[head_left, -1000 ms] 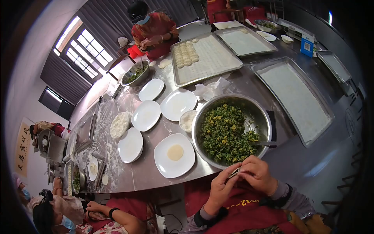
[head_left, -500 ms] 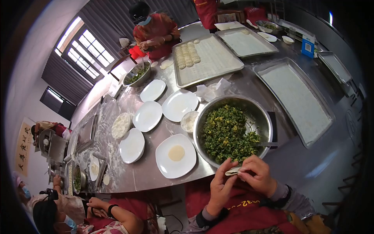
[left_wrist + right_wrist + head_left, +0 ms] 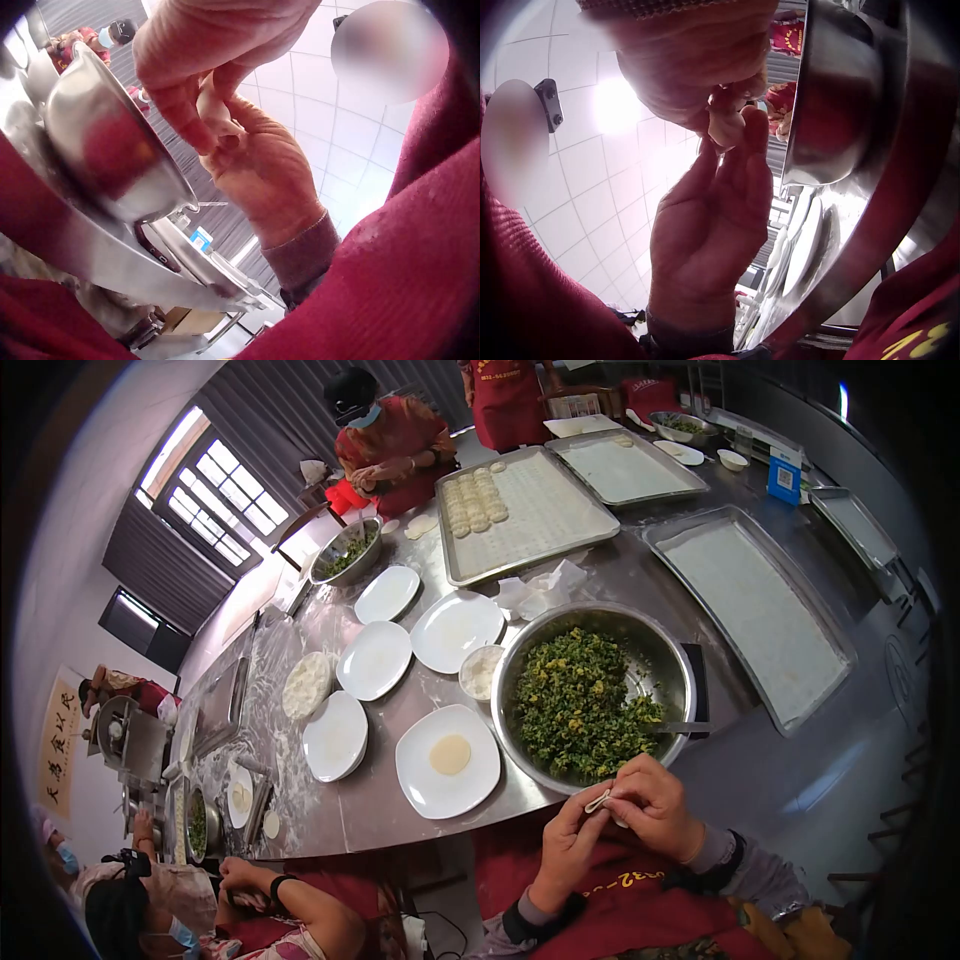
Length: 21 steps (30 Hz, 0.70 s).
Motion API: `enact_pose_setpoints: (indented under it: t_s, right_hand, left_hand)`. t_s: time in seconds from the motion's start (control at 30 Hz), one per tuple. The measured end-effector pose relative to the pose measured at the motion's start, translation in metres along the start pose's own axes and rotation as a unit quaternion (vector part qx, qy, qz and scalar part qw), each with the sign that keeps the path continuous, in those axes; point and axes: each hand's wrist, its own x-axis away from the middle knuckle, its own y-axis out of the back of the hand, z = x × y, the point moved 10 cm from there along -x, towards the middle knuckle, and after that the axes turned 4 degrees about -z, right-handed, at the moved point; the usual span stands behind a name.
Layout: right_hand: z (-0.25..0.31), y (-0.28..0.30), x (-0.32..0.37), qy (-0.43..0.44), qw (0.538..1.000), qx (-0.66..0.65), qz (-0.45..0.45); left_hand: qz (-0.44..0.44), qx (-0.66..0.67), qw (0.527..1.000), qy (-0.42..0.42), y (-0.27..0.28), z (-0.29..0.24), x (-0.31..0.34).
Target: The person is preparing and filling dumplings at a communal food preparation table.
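Both hands pinch one folded dumpling (image 3: 597,801) of pale dough, just past the near rim of a steel bowl (image 3: 682,650) of chopped green and yellow filling (image 3: 580,700). The left hand (image 3: 565,852) grips its left end between thumb and fingers. On the other end, the right hand (image 3: 655,810) pinches the edge with thumb and curled fingers. From below, in the left wrist view, the dough (image 3: 214,112) bulges between the two hands. The right wrist view shows its rounded underside (image 3: 725,129) held at the fingertips; the fingers hide much of it.
Left of the bowl, a white plate (image 3: 420,785) carries a round wrapper (image 3: 450,754). More white plates (image 3: 374,661) and a small bowl of flour (image 3: 481,671) stand behind. A tray (image 3: 570,545) holds rows of dumplings (image 3: 474,500). A utensil handle (image 3: 680,728) crosses the bowl's right rim.
The dumpling's edge turned between the fingers, and the dark gap seen earlier no longer shows. The right fingers shifted slightly along it. A standing person at the back moved left.
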Motion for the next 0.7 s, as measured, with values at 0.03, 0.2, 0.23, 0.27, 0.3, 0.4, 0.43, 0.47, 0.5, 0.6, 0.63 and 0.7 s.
enact_pose_setpoints:
  t_s: [0.03, 0.2, 0.23, 0.27, 0.3, 0.4, 0.43, 0.47, 0.5, 0.6, 0.63, 0.7]
  right_hand:
    - [-0.002, 0.001, -0.001, -0.009, 1.000, -0.004, -0.009]
    - [-0.014, -0.001, 0.000, -0.065, 0.998, -0.028, -0.001]
    - [-0.012, -0.003, 0.001, -0.049, 0.999, -0.019, 0.009]
    - [-0.006, -0.002, 0.000, -0.028, 1.000, -0.010, 0.004]
    - [-0.005, -0.002, 0.001, -0.019, 1.000, 0.000, 0.002]
    - [0.001, -0.002, -0.001, 0.001, 1.000, 0.016, -0.006]
    - [0.003, -0.002, -0.003, -0.004, 1.000, 0.014, -0.005]
    - [0.003, -0.002, -0.003, -0.011, 1.000, 0.012, -0.004]
    - [0.003, -0.002, -0.002, 0.001, 1.000, 0.019, -0.003]
    - [0.001, -0.004, 0.000, 0.027, 0.999, 0.031, -0.003]
    - [0.002, -0.004, -0.001, 0.034, 0.999, 0.032, -0.007]
    - [0.002, -0.003, -0.004, 0.024, 0.999, 0.025, -0.010]
  left_hand:
    - [0.003, -0.004, 1.000, -0.006, 0.000, 0.001, 0.001]
    - [-0.052, 0.044, 0.998, 0.015, 0.004, 0.010, 0.000]
    - [-0.050, 0.071, 0.996, 0.021, 0.003, 0.012, 0.002]
    - [-0.049, 0.097, 0.994, 0.027, 0.003, 0.011, 0.002]
    - [-0.049, 0.123, 0.991, 0.030, 0.004, 0.010, 0.001]
    - [-0.062, 0.082, 0.994, 0.020, 0.008, 0.008, 0.000]
    - [-0.065, 0.067, 0.996, 0.010, 0.008, 0.006, 0.000]
    - [-0.061, 0.041, 0.997, 0.004, 0.007, 0.003, -0.001]
    - [-0.057, 0.015, 0.998, -0.001, 0.006, -0.001, -0.001]
    - [-0.045, 0.005, 0.999, 0.018, 0.003, 0.003, 0.002]
    - [-0.039, 0.012, 0.999, 0.025, 0.002, 0.005, 0.002]
    - [-0.025, 0.018, 0.999, 0.019, 0.001, 0.006, 0.002]
